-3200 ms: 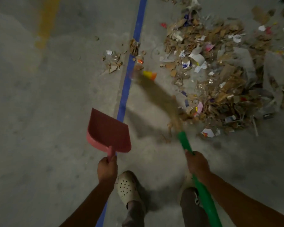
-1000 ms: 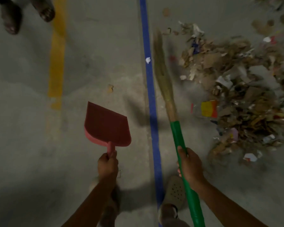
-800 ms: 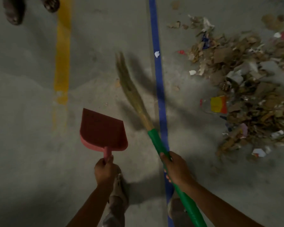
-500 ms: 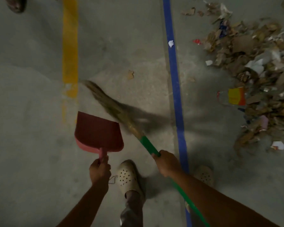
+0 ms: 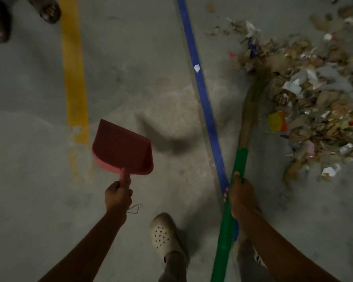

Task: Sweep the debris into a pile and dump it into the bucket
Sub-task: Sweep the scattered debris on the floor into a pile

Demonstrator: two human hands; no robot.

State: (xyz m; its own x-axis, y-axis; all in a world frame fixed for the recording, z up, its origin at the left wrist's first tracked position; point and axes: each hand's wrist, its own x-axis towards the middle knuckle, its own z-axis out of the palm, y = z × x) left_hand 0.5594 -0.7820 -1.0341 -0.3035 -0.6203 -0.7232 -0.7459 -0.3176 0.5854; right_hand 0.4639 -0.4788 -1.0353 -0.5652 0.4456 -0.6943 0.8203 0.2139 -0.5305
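Note:
A heap of cardboard scraps, paper and wrappers, the debris pile [image 5: 306, 102], covers the floor at the right. My right hand [image 5: 239, 197] grips the green handle of a straw broom [image 5: 251, 110], whose bristles reach up into the left edge of the pile. My left hand [image 5: 117, 195] holds a red dustpan [image 5: 122, 148] by its short handle, lifted above the floor left of the blue line. A small white scrap [image 5: 196, 68] lies on the blue line. No bucket is in view.
A blue floor line [image 5: 204, 94] runs from top centre down to my right hand; a yellow line [image 5: 73, 78] lies to the left. Another person's feet [image 5: 22, 15] stand at the top left. My white clog [image 5: 165, 237] is near the bottom centre.
The broom swung from far left, near the yellow line, back across the blue line into the pile's left edge. The loose cardboard scrap left of the blue line is gone. The dustpan barely moved.

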